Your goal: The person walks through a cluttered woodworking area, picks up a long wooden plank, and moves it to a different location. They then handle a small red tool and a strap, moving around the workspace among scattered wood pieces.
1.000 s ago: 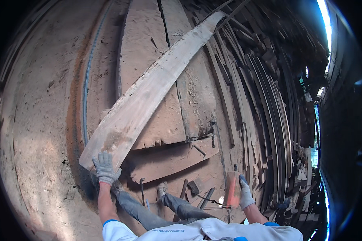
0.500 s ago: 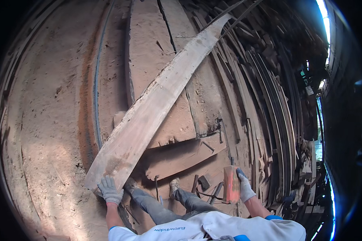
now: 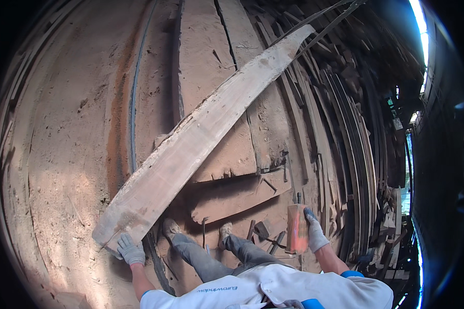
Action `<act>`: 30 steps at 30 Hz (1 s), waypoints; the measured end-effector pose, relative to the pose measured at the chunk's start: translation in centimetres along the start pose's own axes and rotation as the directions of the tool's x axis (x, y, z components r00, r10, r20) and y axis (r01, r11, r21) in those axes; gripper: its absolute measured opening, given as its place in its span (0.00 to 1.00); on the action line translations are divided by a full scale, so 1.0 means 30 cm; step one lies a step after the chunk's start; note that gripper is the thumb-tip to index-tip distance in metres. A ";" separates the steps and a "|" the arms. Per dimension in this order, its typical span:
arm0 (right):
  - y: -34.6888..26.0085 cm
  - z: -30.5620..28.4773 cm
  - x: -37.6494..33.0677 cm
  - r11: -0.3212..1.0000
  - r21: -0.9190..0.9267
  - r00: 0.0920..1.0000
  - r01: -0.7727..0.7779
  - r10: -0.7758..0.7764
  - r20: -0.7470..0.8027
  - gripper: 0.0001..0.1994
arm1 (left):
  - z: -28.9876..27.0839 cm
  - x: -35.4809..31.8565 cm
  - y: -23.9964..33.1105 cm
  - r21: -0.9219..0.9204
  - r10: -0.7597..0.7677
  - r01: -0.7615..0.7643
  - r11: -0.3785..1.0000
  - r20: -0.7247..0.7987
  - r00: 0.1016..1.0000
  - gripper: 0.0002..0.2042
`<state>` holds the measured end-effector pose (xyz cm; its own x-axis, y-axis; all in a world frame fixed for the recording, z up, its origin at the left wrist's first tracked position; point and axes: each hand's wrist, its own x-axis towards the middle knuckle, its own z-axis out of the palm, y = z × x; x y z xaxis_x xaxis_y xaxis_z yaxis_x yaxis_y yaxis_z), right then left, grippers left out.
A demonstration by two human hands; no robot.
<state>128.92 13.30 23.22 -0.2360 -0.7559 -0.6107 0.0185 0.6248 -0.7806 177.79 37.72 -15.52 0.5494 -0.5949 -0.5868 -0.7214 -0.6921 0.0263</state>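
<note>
A long, pale wooden plank (image 3: 190, 139) lies slantwise, its broad end near me at the left and its narrow end far off at the right. My left hand (image 3: 131, 250), in a grey glove, grips the near end, its fingers over the top face; the underside of the grip is hidden. At my right side, my gloved right hand (image 3: 317, 234) is closed round the edge of an orange-red, box-shaped object (image 3: 297, 229) with a dusty side. A short dark stub sticks up from the object's top. Its exact kind cannot be made out.
Beneath the plank lie thick, dusty timber slabs (image 3: 206, 67). A shorter timber piece (image 3: 237, 198) sits before my feet, with metal hooks and a hammer-like tool (image 3: 261, 229) close by. A rail (image 3: 132, 113) runs along the left. Stacked boards (image 3: 345, 129) line the right.
The plank's near end has shifted left, and my left hand has moved with it. My right hand still holds the orange-red object. The whole view has shifted slightly.
</note>
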 end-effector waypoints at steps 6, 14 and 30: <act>0.045 0.081 -0.066 0.996 -0.080 0.999 0.039 -0.038 0.012 0.19 | 0.156 0.060 -0.141 -0.162 -0.082 0.061 0.985 -0.123 0.989 0.36; 0.159 0.131 -0.079 0.990 -0.132 0.999 0.045 -0.043 0.018 0.17 | 0.551 0.176 -0.211 0.406 -0.210 0.005 0.914 0.462 0.862 0.34; 0.250 0.274 -0.008 0.969 -0.246 0.999 -0.013 0.024 0.042 0.19 | 0.477 0.610 -0.056 0.158 -0.190 -0.303 -0.940 0.497 0.847 0.31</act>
<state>137.10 16.55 16.41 -0.1948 -0.7481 -0.6343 -0.2177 0.6635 -0.7158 183.03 33.85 -37.89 0.3930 -0.1691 -0.9039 0.4446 0.8954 0.0258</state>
